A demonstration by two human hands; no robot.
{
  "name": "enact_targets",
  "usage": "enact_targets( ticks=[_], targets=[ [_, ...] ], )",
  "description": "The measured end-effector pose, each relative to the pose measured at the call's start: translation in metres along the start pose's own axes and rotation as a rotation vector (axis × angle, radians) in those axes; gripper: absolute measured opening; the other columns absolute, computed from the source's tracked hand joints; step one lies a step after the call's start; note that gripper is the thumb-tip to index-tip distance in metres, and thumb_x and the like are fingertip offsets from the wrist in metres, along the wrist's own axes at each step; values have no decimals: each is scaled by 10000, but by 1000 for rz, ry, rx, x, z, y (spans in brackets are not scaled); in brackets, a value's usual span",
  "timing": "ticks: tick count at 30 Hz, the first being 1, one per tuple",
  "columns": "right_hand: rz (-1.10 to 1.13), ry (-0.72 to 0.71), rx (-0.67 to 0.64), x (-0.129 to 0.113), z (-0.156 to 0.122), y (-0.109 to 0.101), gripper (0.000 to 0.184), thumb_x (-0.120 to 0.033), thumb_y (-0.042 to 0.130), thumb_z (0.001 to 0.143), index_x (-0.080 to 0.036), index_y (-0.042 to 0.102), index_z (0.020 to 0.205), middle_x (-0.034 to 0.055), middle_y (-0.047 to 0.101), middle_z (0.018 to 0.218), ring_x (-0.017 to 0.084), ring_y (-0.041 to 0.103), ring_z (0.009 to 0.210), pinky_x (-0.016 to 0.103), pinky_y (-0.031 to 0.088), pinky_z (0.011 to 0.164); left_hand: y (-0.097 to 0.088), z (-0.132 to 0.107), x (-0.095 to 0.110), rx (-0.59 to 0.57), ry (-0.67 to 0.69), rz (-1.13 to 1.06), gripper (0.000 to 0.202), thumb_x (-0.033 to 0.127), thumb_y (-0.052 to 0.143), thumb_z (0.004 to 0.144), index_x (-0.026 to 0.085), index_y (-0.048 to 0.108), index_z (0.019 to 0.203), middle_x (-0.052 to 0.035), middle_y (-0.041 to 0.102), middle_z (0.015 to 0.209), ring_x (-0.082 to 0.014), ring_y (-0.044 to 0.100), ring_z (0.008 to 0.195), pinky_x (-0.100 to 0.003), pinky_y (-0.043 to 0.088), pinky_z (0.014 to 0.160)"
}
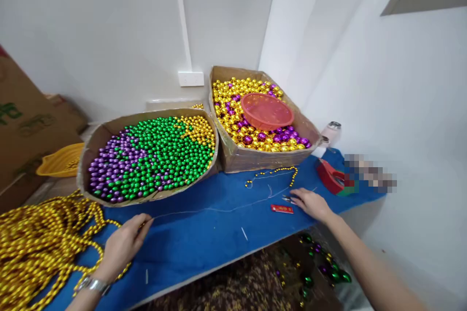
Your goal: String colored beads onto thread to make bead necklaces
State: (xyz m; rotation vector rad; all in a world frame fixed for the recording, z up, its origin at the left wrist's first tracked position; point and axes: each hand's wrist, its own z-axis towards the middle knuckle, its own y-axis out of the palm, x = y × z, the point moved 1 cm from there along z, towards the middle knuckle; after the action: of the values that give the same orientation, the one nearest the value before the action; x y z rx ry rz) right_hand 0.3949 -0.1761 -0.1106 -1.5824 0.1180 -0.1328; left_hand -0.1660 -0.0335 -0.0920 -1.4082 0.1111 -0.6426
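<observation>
My left hand (124,245) rests on the blue cloth (204,233) with its fingertips pinched on the end of a thin string (219,210), next to a pile of gold bead strands (40,243). The string runs right across the cloth to a short strand of gold beads (272,173). My right hand (310,202) lies flat over a small pair of scissors (288,198), its fingers closed around them. A red lighter (281,209) sits just left of that hand.
Two cardboard boxes stand at the back: one (149,155) with purple, green and gold beads, one (262,126) with gold and purple beads and a red basin (267,110). A red tape dispenser (330,175) sits right. Loose beads lie on the floor (321,262). A yellow basket (60,161) sits left.
</observation>
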Motion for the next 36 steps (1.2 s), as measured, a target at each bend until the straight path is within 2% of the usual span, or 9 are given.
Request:
enact_targets(
  ticks=[4,8,13,17,20,23,28,32,36],
  targets=[
    [8,-55,42,-6,-19,9,252,-216,434,892,-204,651,1019,72,677,919,195,637,856,315,487,749,-4,0,16,-6,15,-31,224,387,396,893,246,564,848,17,671,826,-166,640,746,-228,440,630],
    [54,-92,103,-24,-12,2,336,-136,340,848,-171,646,981,113,676,855,222,650,765,333,495,648,-11,-2,28,1,3,-54,243,367,379,905,231,565,826,10,655,789,-159,623,715,-236,427,624],
    [181,-286,100,-111,5,-17,364,-196,289,914,-204,557,1161,85,637,1077,170,618,964,283,478,817,-17,-4,34,15,-25,-91,252,371,373,912,224,556,821,16,638,752,-146,603,680,-233,412,612],
    [193,-378,15,-189,18,-25,290,-366,391,930,-268,563,1141,40,627,1019,155,638,848,247,489,712,-20,-5,39,6,-17,-103,256,367,367,917,219,547,812,13,626,750,-144,595,676,-231,405,610],
    [151,-363,-45,-227,31,-23,248,-378,455,914,-218,608,1025,57,621,968,166,633,780,269,488,655,-22,-6,41,4,-19,-104,253,368,373,917,217,546,810,15,620,740,-141,588,658,-230,397,599],
    [121,-330,-95,-247,42,-17,230,-352,508,908,-160,598,997,51,614,983,155,613,807,312,501,692,-25,-6,43,18,-13,-110,247,366,380,916,218,549,814,16,624,739,-139,588,654,-229,399,602],
    [146,-291,-137,-248,51,-11,238,-352,506,918,-149,589,1010,38,616,975,141,606,809,327,506,717,-30,-6,42,32,-2,-104,247,362,382,918,217,556,819,15,624,736,-138,591,652,-227,411,608],
    [209,-261,-119,-212,52,-16,320,-414,397,949,-204,551,1134,56,598,1048,162,606,860,312,484,706,-22,-1,37,159,17,-31,237,354,387,922,210,565,860,-4,630,776,-148,598,702,-237,424,646],
    [250,-231,-132,-170,47,-16,279,-388,477,911,-248,555,1140,49,583,1093,170,589,950,285,463,762,9,10,34,167,67,216,266,324,376,930,199,602,867,-43,625,785,-183,581,777,-266,416,681]
  ],
)
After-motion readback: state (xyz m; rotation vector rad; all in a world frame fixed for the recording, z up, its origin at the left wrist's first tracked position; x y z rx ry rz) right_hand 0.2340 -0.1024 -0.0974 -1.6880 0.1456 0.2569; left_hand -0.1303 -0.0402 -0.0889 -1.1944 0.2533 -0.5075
